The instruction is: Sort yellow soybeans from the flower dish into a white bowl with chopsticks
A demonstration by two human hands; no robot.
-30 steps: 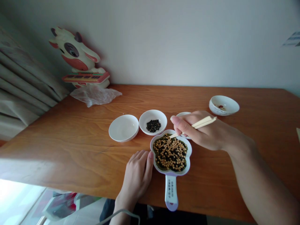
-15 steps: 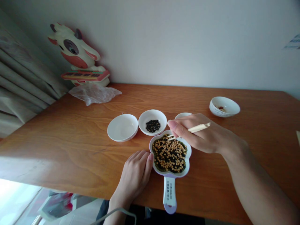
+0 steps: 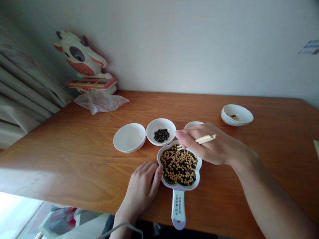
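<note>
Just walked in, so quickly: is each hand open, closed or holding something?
Left hand: thumb at the edge of the flower-shaped pan; whether it grips cannot be told.
Right hand: closed, holding pale chopsticks.

From where I stand, the only clear lettering is on the white label (image 3: 177,203) along the handle (image 3: 178,225) of the flower-shaped tray (image 3: 200,167) — two lines of dark characters, Chinese by their look, too small for me to read surely. The cow toy's (image 3: 82,66) red badge (image 3: 87,89) has a pale mark — again, illegible.
</note>
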